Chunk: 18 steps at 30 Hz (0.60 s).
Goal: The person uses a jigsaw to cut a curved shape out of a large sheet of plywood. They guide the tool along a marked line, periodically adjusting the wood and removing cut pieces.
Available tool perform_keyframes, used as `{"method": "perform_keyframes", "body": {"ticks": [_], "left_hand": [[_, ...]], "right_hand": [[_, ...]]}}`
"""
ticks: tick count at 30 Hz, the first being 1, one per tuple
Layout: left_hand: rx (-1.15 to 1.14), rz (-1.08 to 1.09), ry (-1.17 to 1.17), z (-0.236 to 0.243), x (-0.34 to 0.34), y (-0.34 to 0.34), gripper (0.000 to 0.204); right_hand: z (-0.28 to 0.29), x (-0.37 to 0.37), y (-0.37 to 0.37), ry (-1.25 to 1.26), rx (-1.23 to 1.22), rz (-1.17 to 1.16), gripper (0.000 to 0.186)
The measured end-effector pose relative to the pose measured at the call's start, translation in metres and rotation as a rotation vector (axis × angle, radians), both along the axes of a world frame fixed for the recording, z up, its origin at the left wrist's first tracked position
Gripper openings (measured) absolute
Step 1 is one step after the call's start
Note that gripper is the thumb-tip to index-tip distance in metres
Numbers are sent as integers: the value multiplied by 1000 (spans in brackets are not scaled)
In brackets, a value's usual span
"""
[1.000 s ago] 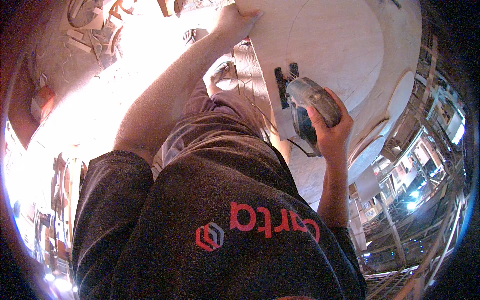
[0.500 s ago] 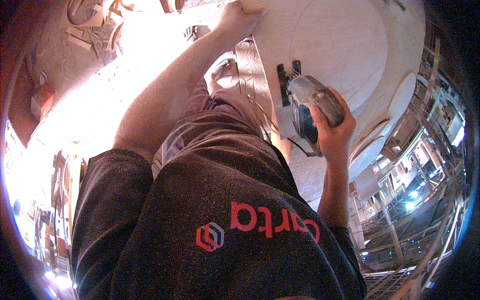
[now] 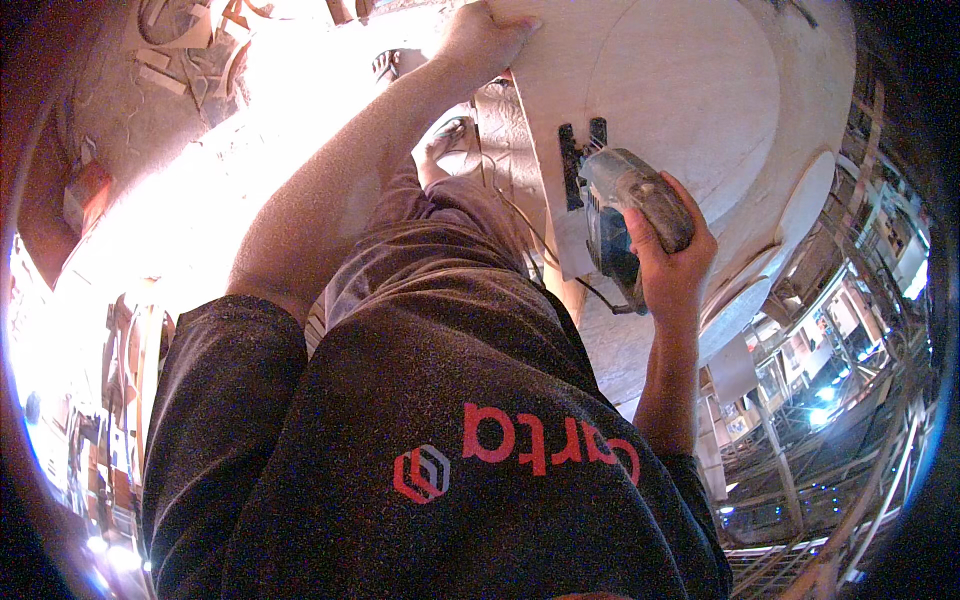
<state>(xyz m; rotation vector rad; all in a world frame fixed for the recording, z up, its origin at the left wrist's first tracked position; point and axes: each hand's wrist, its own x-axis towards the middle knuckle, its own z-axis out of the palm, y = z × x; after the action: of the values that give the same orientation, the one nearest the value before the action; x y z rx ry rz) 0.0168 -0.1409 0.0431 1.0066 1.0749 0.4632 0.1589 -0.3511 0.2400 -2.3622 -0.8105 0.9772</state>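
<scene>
A pale plywood sheet [image 3: 680,75] with a curved line drawn on it lies to the upper right. My left hand [image 3: 482,42] grips its left edge near the far end, thumb on top and fingers hidden at the edge. My right hand [image 3: 675,245] is wrapped around the dusty body of a jigsaw [image 3: 640,190]. The jigsaw's black base plate [image 3: 571,165] sits on the sheet close to its left edge. Its blade is hidden. A dark power cord [image 3: 600,297] comes off the rear of the tool.
Rounded wood pieces [image 3: 738,305] stick out under the sheet on the right. Curved wood offcuts [image 3: 170,75] litter the floor at far left, near an orange-red object [image 3: 88,195]. My foot [image 3: 447,135] stands below the sheet's left edge. Strong sunlight washes out the left floor.
The sheet, my left hand and the jigsaw appear slightly farther right in the picture. Both hands keep the same hold.
</scene>
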Motion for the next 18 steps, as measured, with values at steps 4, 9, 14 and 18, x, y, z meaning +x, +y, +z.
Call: {"method": "perform_keyframes", "body": {"ticks": [4,9,14,18], "left_hand": [[-25,-61,129,19,0,4,24],[-66,-55,92,17,-1,5,24],[-87,-72,97,20,-1,6,24],[-67,-47,87,20,1,5,24]], "right_hand": [[0,-1,1,-9,9,-5,56],[0,-1,4,2,13,-11,56],[1,-3,7,8,17,-41,55],[2,-4,11,21,21,-62,54]]}}
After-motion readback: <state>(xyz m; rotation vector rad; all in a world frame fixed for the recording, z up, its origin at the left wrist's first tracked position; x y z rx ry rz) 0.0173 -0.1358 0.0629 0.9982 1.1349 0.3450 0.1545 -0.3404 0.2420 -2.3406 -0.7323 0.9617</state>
